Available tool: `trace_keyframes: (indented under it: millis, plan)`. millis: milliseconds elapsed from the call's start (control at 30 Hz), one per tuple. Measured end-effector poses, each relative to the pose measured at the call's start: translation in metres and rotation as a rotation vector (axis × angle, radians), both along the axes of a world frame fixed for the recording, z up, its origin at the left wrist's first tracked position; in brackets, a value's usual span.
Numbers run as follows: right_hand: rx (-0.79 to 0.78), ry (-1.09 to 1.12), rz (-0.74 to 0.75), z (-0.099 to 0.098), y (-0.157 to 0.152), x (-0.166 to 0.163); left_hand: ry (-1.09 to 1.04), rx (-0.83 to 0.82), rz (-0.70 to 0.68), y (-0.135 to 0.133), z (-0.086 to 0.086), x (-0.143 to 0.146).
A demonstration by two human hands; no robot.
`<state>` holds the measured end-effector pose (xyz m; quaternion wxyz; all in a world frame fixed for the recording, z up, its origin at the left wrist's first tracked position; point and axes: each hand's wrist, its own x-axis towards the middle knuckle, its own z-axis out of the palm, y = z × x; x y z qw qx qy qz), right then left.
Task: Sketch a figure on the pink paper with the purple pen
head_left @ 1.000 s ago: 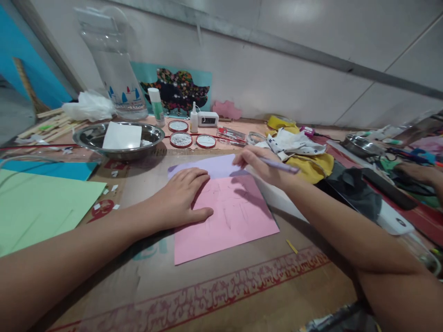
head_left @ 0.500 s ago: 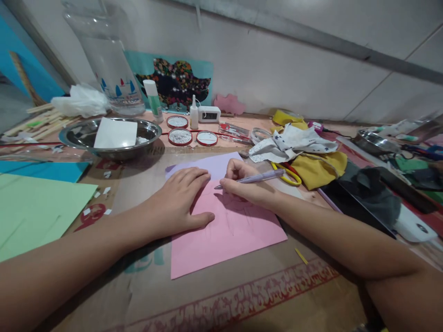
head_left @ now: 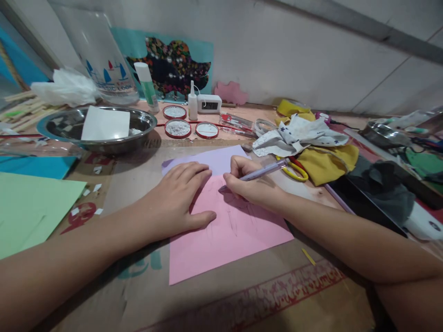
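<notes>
A pink sheet of paper with faint drawn lines lies in front of me, and a lilac sheet shows beyond its far edge. My left hand rests flat on the paper's left side, fingers spread, holding nothing. In my right hand a pen with a pale purple barrel is pinched. Its tip points down and left at the pink paper, close to the left fingertips; whether it touches the surface I cannot tell.
To the left are a steel bowl holding a white card and a green sheet. A glue stick, small bottle and digital clock stand behind. Yellow-handled scissors and cloth scraps lie right.
The pen in my right hand has shifted slightly over the paper, its tip a little lower in view. My left hand stays on the sheet. The camera view has tilted and moved slightly.
</notes>
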<state>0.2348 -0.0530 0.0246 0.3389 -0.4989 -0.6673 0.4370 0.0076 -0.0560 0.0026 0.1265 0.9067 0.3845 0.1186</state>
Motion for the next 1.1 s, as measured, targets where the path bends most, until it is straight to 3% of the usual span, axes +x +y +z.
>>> trace_keyframes:
  millis: [533, 1100]
  plan:
    - [0.037, -0.041, -0.032, 0.0049, -0.0013, -0.0022, -0.006, -0.034, 0.001, 0.0, 0.006, 0.0025]
    - [0.028, -0.033, 0.035, -0.0011, 0.0005, 0.0004, 0.036, -0.061, 0.018, 0.0013, 0.0078, 0.0079]
